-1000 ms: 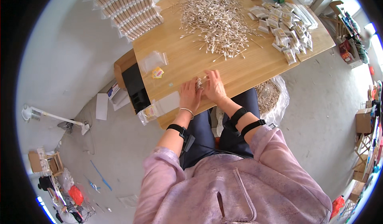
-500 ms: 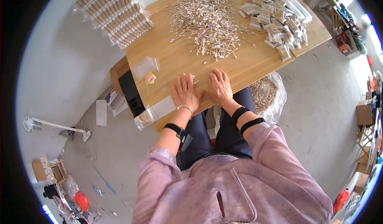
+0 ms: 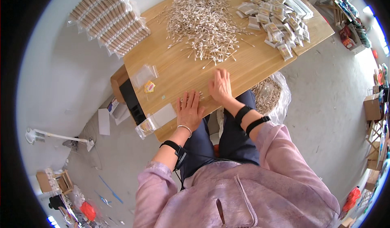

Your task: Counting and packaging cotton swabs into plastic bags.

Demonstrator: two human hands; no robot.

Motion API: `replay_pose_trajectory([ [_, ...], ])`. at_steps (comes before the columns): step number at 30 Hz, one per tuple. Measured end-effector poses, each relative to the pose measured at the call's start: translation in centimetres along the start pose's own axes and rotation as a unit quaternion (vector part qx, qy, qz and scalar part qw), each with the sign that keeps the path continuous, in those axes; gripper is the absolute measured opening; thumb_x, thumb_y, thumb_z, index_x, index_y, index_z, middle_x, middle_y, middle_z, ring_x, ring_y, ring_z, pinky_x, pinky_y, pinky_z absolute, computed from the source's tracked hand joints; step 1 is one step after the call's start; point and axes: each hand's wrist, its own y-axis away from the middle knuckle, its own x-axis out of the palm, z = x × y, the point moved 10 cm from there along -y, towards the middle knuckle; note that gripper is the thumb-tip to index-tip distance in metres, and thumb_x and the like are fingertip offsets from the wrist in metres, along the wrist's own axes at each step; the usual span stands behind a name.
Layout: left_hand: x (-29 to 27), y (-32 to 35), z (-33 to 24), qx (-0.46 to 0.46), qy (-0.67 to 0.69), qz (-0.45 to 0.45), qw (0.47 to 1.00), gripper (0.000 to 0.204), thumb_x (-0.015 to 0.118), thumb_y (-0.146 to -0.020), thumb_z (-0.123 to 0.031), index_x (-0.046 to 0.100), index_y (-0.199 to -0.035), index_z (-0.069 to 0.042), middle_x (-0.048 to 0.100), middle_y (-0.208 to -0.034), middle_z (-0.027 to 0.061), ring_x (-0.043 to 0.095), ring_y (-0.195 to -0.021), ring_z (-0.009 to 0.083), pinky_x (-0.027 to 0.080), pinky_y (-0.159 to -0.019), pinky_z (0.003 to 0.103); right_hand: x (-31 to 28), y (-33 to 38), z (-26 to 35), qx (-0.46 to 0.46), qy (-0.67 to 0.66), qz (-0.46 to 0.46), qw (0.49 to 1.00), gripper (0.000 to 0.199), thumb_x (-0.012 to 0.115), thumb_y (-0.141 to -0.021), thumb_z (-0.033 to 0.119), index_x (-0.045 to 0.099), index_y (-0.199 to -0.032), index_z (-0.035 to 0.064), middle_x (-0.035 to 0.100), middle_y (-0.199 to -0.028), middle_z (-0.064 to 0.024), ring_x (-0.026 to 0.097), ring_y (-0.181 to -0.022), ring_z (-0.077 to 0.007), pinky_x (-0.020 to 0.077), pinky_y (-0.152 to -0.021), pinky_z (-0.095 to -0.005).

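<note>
My left hand [image 3: 189, 112] lies flat near the table's front edge, its fingers stretched out. A few cotton swabs [image 3: 200, 94] show beside its fingertips; how many lie under the hand is hidden. To the right and a little farther in, my right hand [image 3: 220, 86] has its fingers drawn together and bent down toward the tabletop. What they hold, if anything, cannot be seen. Beyond both hands spreads a big loose heap of cotton swabs [image 3: 203, 22]. Left of my left hand are a white card [image 3: 164, 114] and a clear packet [image 3: 146, 126] at the table edge.
Small filled packs [image 3: 280, 24] are piled at the far right of the wooden table [image 3: 170, 73]. Clear bags [image 3: 144, 75] and yellow labels [image 3: 149, 86] lie at left. Bundled swabs in plastic [image 3: 109, 18] stand far left. A bag of swabs [image 3: 268, 94] sits below the right edge.
My left hand has moved slightly nearer to me. My right hand, flatter before, has drawn its fingers together. The view has shifted slightly.
</note>
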Motion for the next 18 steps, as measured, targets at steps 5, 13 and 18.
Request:
replay_pose_trajectory([
  [5, -0.5, -0.1, 1.7, -0.032, 0.137, -0.107, 0.984, 0.048, 0.053, -0.092, -0.025, 0.043, -0.137, -0.011, 0.038, -0.143, 0.0082, 0.031, -0.134, 0.0317, 0.023, -0.111, 0.047, 0.6, -6.0, -4.1, 0.206, 0.051, 0.026, 0.977, 0.05, 0.068, -0.078, 0.033, 0.053, -0.112, -0.0008, 0.05, -0.116, -0.0209, 0.045, -0.112, -0.0385, 0.0402, -0.095, -0.0429],
  [13, -1.7, 0.8, 1.1, -0.026, 0.115, -0.157, 0.98, 0.037, 0.059, -0.088, -0.021, 0.055, -0.123, -0.008, 0.049, -0.128, 0.01, 0.043, -0.122, 0.031, 0.032, -0.106, 0.045, 2.2, -4.1, -4.3, 0.216, 0.057, 0.002, 0.975, 0.023, 0.061, -0.079, 0.018, 0.062, -0.098, 0.005, 0.058, -0.103, -0.0146, 0.051, -0.104, -0.0329, 0.0411, -0.094, -0.0407],
  [18, -2.0, 0.7, 1.3, -0.032, 0.122, -0.152, 0.98, 0.037, 0.059, -0.088, -0.022, 0.055, -0.122, -0.008, 0.049, -0.129, 0.0116, 0.042, -0.121, 0.0321, 0.032, -0.105, 0.045, 2.1, -1.2, -1.1, 0.083, 0.017, 0.01, 0.996, 0.011, 0.058, -0.082, 0.014, 0.066, -0.089, 0.009, 0.059, -0.092, -0.0116, 0.053, -0.097, -0.0325, 0.0435, -0.086, -0.0425],
])
